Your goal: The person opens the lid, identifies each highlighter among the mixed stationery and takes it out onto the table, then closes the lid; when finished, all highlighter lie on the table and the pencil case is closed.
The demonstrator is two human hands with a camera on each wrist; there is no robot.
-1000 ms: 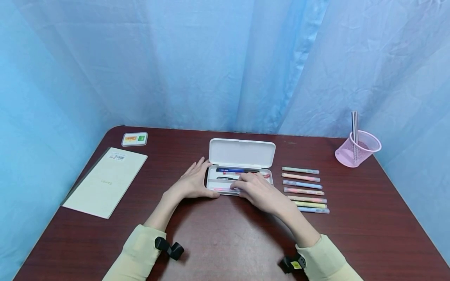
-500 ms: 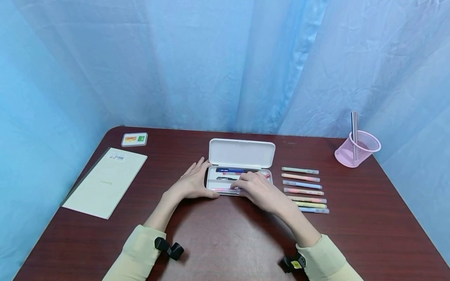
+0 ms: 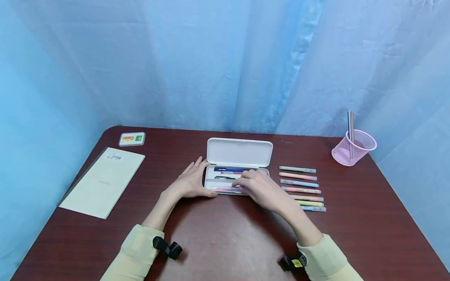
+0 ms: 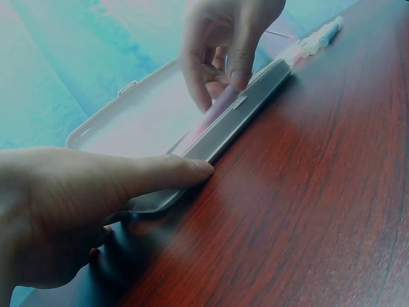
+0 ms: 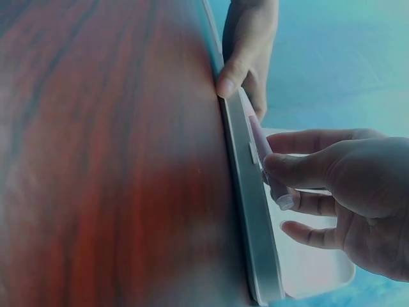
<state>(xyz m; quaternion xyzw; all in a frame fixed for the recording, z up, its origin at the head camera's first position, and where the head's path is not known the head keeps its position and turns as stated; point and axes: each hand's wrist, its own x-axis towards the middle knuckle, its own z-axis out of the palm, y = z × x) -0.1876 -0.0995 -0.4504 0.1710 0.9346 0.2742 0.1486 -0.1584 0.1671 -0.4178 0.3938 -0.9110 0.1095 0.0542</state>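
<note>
An open white pencil case (image 3: pixel 240 152) lies in the middle of the table, its lid raised at the back. Pens, among them a blue pen (image 3: pixel 228 169), lie in its rear compartment. My right hand (image 3: pixel 263 191) reaches into the front compartment and pinches a pink marker (image 5: pixel 259 137) between thumb and fingers. In the right wrist view the marker slants along the case's front wall. My left hand (image 3: pixel 190 181) rests at the case's left end, fingers extended, the thumb (image 4: pixel 185 171) touching the front edge. The right hand hides part of the case.
Several pastel markers (image 3: pixel 299 183) lie in a row right of the case. A pink mesh pen cup (image 3: pixel 363 140) with striped sticks (image 3: pixel 350 127) stands at the far right. On the left are a cream notebook (image 3: pixel 105 181) and a small flat card-like case (image 3: pixel 131 139).
The head view has shifted slightly, so everything sits a little further left. Both hands keep nearly the same place at the case; more of the pink marker shows beside my right fingers.
</note>
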